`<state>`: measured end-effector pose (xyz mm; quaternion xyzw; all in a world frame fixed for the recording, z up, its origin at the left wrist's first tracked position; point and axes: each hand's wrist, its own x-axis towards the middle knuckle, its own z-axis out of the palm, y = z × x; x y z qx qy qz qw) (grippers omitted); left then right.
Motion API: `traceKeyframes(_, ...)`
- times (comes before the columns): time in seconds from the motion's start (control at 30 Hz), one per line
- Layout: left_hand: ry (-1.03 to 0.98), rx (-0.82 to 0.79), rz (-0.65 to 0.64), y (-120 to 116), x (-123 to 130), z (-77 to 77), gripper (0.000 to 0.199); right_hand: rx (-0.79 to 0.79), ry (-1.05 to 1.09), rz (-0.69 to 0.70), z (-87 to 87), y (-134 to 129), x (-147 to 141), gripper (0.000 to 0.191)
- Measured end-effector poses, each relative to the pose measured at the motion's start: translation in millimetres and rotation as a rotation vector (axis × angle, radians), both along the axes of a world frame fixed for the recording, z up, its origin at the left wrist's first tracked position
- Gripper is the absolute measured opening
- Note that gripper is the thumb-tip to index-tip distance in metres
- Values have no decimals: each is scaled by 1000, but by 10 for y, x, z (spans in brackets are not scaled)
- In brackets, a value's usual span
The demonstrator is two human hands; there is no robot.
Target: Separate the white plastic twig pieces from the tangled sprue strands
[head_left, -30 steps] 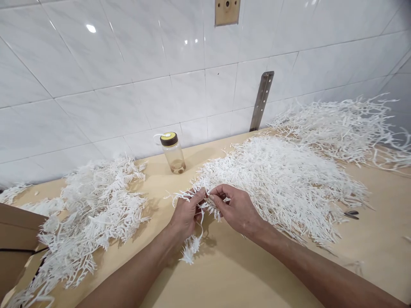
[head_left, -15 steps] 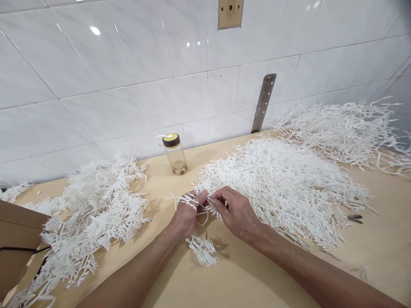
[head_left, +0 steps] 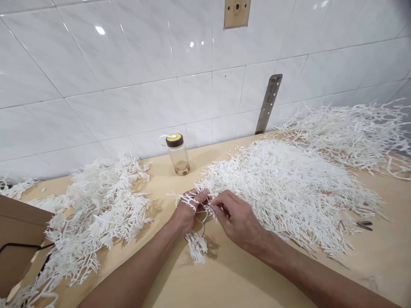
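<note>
My left hand (head_left: 189, 210) is closed on a white branched piece (head_left: 189, 199), whose thin prongs stick out over the thumb. Close to its right, my right hand (head_left: 236, 216) pinches a thin white strand at the fingertips. Below my left hand hangs a tuft of white prongs (head_left: 196, 247), joined to a thin curved stem. Beyond and to the right of both hands spreads a large heap of white branched pieces (head_left: 289, 184). Another white pile (head_left: 99, 209) lies on the left.
A clear bottle (head_left: 180, 160) with a black and yellow lid stands near the tiled wall. A metal bracket (head_left: 269, 104) leans there. Small dark scissors or clippers (head_left: 364, 224) lie right of the heap. A cardboard box (head_left: 22, 244) is at the left edge, and more white branches (head_left: 349, 132) lie back right.
My right hand has drawn slightly away from my left hand, to the right. The hanging tuft has swung a little left. The whole view has shifted slightly.
</note>
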<state>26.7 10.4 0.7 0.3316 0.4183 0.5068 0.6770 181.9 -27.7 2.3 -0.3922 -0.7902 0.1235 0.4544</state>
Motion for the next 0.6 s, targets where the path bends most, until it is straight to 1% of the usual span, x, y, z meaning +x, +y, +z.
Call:
traceKeyframes(0.07, 18, -2, -46, -21, -17, 2, 38, 2, 62, -62, 57, 54, 106, 9)
traceKeyframes(0.13, 39, -17, -70, -40, -29, 11, 38, 1, 66, -136, 80, 123, 222, 9)
traceKeyframes(0.27, 63, -12, -128, -56, -31, 33, 38, -33, -28, -232, 92, 215, 364, 9)
traceKeyframes(0.33, 59, 9, -138, -59, -20, 38, 38, -82, -25, -229, 115, 204, 361, 11)
traceKeyframes(0.47, 51, 37, -128, -78, 12, 42, 36, -244, -2, -147, 159, 117, 268, 16)
traceKeyframes(0.6, 114, 70, -140, -110, 36, 39, 36, -300, 0, -109, 111, 87, 205, 14)
